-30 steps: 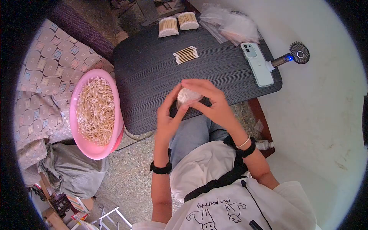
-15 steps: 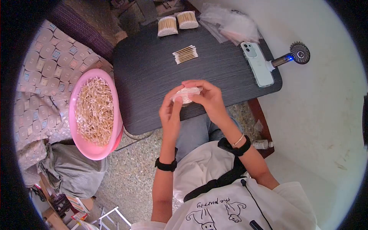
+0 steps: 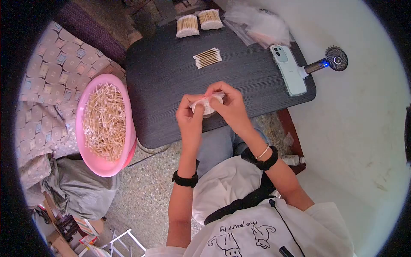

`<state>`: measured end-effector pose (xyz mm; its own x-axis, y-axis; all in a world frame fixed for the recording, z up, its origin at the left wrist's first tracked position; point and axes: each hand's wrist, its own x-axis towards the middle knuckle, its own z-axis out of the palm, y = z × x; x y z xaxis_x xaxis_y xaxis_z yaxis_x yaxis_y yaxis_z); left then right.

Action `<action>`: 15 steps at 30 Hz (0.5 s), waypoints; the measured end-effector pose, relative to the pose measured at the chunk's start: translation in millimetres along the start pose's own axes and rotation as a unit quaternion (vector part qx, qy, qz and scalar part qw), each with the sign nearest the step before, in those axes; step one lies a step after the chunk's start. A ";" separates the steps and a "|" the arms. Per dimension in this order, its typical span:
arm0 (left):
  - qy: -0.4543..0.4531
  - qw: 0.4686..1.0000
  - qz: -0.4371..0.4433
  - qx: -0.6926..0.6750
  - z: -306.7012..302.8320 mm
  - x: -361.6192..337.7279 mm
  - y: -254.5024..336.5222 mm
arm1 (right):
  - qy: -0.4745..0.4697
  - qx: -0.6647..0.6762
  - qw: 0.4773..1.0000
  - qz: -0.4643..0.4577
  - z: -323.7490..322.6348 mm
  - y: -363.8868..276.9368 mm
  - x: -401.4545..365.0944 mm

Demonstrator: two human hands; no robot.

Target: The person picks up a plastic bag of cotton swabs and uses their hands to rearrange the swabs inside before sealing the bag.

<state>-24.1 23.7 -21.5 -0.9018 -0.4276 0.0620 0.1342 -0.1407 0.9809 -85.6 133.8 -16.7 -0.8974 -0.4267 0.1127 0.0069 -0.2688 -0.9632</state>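
Near the front edge of the dark table, my left hand [image 3: 191,118] and my right hand [image 3: 227,106] hold a small clear bag of cotton swabs [image 3: 208,106] between them. Its white swab tips face up, and my thumbs press on them. The fingers of both hands pinch the bag's upper edge. Beyond my hands, a small row of loose cotton swabs [image 3: 207,58] lies on the table. Two filled swab packs [image 3: 187,26] stand side by side at the far edge.
The dark table [image 3: 158,85] has clear plastic bags [image 3: 261,28] at its far right corner. A phone [image 3: 290,70] and small fan [image 3: 336,58] are at the right. A pink basin [image 3: 80,124] of loose swabs stands left of the table.
My fingers have drawn in along the bag's top edge, and my right hand has shifted slightly away from my body. Both hands still hold the bag.
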 end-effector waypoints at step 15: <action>0.068 0.997 -0.001 0.037 -22.9 3.4 1.1 | -0.017 0.070 0.997 0.015 -6.7 10.8 0.5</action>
<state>-17.6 1.7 -24.4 -0.8370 -0.5457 0.0395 0.0977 -0.0780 0.9922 -89.0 136.5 -28.7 -0.8806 -0.4645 0.0942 0.0979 -0.3727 -0.9228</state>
